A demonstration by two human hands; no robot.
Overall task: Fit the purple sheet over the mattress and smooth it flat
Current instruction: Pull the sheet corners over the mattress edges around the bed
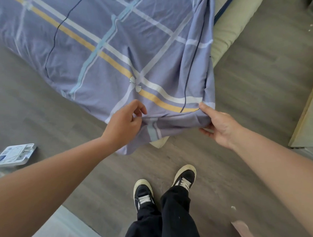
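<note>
Dark shoes point(143, 193) are seen nearest, the legs cut off by the lower edge. Beyond them the purple sheet point(114, 49) is drawn over the mattress point(225, 32). Its near corner is pinched by the left hand point(124, 126) and gripped by the right hand point(218, 128), whose fingertips are partly hidden by the cloth.

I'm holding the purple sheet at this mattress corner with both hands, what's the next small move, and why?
Probably tug the purple sheet down and tuck it under the corner: your left hand and right hand hold it bunched there, and the pale mattress peeks out bare beneath the fold.
</note>
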